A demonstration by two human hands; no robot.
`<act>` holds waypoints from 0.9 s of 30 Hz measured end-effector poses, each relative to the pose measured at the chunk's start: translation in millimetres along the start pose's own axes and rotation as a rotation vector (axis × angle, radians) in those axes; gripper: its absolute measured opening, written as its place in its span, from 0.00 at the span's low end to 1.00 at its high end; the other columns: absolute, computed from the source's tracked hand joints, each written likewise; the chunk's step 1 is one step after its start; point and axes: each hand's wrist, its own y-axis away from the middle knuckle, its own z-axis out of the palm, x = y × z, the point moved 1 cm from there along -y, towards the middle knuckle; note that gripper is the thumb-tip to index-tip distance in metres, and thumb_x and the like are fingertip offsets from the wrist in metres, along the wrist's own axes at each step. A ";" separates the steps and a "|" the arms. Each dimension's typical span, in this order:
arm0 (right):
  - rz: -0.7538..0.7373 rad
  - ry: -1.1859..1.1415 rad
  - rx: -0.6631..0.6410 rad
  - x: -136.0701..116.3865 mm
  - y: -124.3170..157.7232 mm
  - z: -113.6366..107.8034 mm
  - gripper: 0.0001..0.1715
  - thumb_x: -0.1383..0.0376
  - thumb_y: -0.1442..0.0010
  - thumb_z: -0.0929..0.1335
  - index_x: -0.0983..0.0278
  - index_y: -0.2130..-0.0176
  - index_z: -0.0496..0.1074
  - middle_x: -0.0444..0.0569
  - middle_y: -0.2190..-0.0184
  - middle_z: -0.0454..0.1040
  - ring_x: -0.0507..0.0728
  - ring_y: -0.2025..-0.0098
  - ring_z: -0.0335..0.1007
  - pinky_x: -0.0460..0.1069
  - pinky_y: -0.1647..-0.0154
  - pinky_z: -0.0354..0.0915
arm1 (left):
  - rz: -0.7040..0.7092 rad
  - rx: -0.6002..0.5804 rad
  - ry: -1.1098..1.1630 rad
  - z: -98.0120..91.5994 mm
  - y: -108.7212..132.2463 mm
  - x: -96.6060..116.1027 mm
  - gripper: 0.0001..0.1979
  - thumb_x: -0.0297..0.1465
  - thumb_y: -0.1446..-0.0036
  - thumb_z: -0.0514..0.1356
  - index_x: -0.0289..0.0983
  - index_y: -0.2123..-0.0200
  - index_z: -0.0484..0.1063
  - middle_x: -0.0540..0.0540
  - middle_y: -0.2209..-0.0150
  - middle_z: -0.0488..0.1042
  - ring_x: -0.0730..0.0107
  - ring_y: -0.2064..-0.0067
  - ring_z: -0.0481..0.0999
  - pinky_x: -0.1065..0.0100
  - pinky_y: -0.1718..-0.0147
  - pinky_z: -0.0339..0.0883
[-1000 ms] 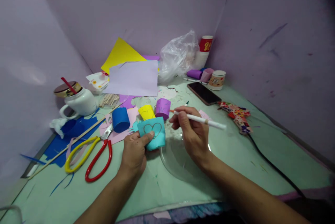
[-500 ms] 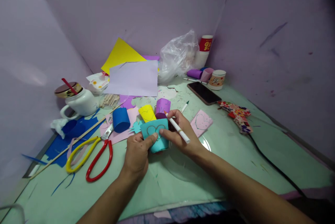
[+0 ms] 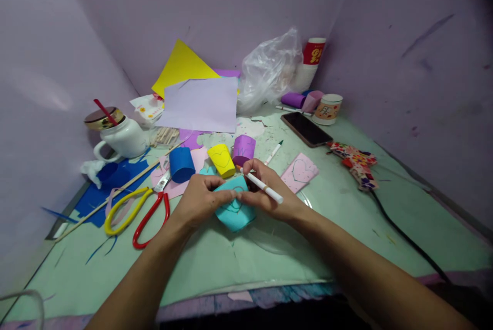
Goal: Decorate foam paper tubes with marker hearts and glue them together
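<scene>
A small turquoise piece of folded or rolled sheet material (image 3: 235,222), marked with a drawn heart outline, is held between the two hands above the near middle of a pale green tabletop (image 3: 200,273); whether the tabletop is touched by it cannot be told. By the left hand (image 3: 202,199) it is gripped at its upper left, with the thumb laid across the front and the other fingers curled, partly hidden, behind. By the right hand (image 3: 271,191) it is pinched at the upper right, the two thumb tips being brought close together over the heart. A slim white pen with an orange tip (image 3: 266,189) is also kept in the right hand, closed around it among the fingers — its tip is pointed away from the turquoise piece. Just beyond the hands, a short yellow tube with a heart outline (image 3: 221,159) is set near a short purple tube (image 3: 244,149). To the left, a plain blue tube (image 3: 182,164) is placed near metal scissors with one yellow and one red handle (image 3: 162,184); to the right, a flat pink piece with a heart outline (image 3: 302,171) is seen.
</scene>
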 end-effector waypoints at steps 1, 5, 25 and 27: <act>0.004 0.014 0.001 0.0 0.3 0.6 0.21 0.66 0.53 0.71 0.60 0.62 0.58 0.37 0.76 0.60 0.50 0.75 0.56 0.44 0.76 0.56 | 0.008 0.006 -0.008 0.1 0.3 0.9 0.06 0.30 0.68 0.67 0.33 0.87 0.75 0.50 0.87 0.67 0.75 0.82 0.62 0.73 0.83 0.55; -0.063 0.093 0.143 -10.8 3.4 -1.5 0.18 0.64 0.51 0.72 0.61 0.64 0.61 0.41 0.72 0.67 0.51 0.72 0.63 0.46 0.73 0.61 | 0.025 -0.004 0.003 -1.7 1.5 0.1 0.05 0.29 0.67 0.67 0.34 0.86 0.75 0.49 0.86 0.69 0.74 0.82 0.63 0.73 0.82 0.56; -0.460 0.451 0.020 -26.9 22.8 12.4 0.05 0.67 0.42 0.67 0.63 0.70 0.72 0.44 0.77 0.74 0.50 0.77 0.68 0.46 0.74 0.64 | -0.008 -0.061 -0.036 0.1 -5.1 -8.2 0.12 0.24 0.69 0.60 0.37 0.94 0.60 0.56 0.90 0.53 0.80 0.83 0.50 0.70 0.84 0.39; -0.487 0.471 0.010 -25.0 22.7 12.6 0.04 0.67 0.42 0.67 0.64 0.69 0.73 0.46 0.76 0.75 0.51 0.75 0.70 0.46 0.73 0.65 | -0.006 -0.065 -0.054 -0.4 -6.2 -9.7 0.11 0.24 0.69 0.60 0.36 0.93 0.60 0.56 0.90 0.53 0.80 0.83 0.50 0.71 0.84 0.39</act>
